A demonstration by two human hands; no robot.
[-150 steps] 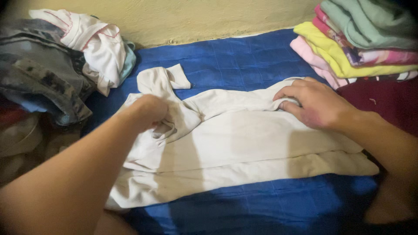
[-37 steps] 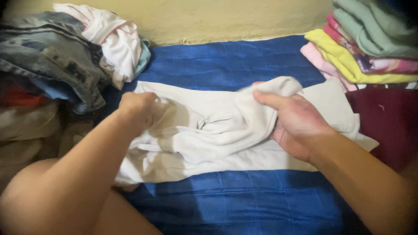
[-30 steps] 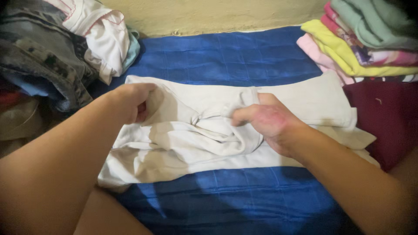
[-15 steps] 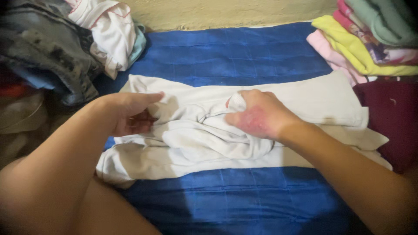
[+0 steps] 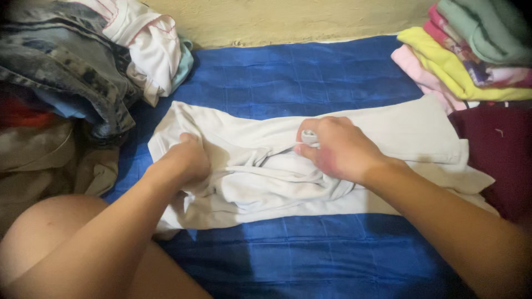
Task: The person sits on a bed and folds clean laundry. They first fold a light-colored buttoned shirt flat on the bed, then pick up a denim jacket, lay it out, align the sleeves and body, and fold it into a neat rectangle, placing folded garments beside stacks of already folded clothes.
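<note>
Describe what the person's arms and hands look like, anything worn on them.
Both forearms are bare, with no sleeves in view. The left hand and right hand show no gloves, rings, watch or bracelets. A bare knee shows at the lower left.

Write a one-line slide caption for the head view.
Left hand and right hand grip a white garment on a blue blanket, folded clothes stacked at right.

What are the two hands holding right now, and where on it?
Both hold the white garment lying on the blue cover. The left hand grips bunched cloth near its left end; the right hand pinches a fold at its middle.
</note>
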